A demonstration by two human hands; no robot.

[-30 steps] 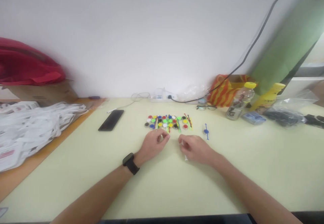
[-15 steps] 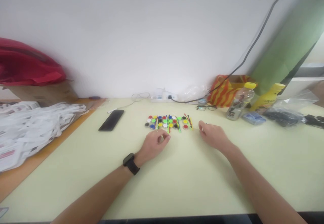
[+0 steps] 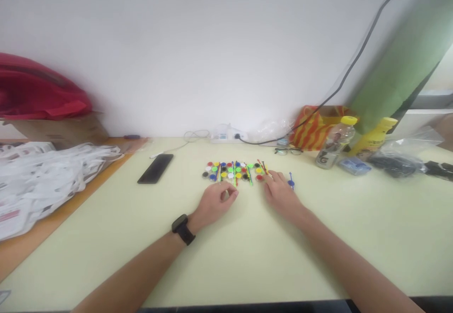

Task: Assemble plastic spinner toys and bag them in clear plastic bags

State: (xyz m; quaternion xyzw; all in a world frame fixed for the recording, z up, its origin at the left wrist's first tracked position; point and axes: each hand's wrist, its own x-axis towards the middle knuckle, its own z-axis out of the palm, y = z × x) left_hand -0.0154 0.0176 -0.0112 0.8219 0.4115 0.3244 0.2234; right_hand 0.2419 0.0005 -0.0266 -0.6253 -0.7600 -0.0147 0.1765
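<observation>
Small coloured round discs (image 3: 209, 168) and thin coloured plastic arrow-like sticks (image 3: 249, 173) lie in a cluster on the pale table. My left hand (image 3: 215, 203), with a black watch on its wrist, rests just in front of the cluster. Its fingers are curled, thumb tip meeting forefinger, and nothing shows between them. My right hand (image 3: 283, 197) reaches to the cluster's right end, fingers extended over the red and yellow sticks (image 3: 263, 167), close to a red disc (image 3: 259, 177). Whether the fingertips touch a stick is unclear. Right of this hand lies a blue arrow with a blue disc (image 3: 290, 182).
A black phone (image 3: 155, 168) lies on the left, near a heap of white straps (image 3: 56, 176). Behind are a power strip (image 3: 226, 136) and glasses (image 3: 288, 151). Two bottles (image 3: 336, 143), a blue packet (image 3: 355, 165) and a striped bag (image 3: 307, 129) stand or lie at right.
My right hand has moved left onto the right end of the cluster. The blue arrow and disc now show on the table where that hand was. My left hand stays put.
</observation>
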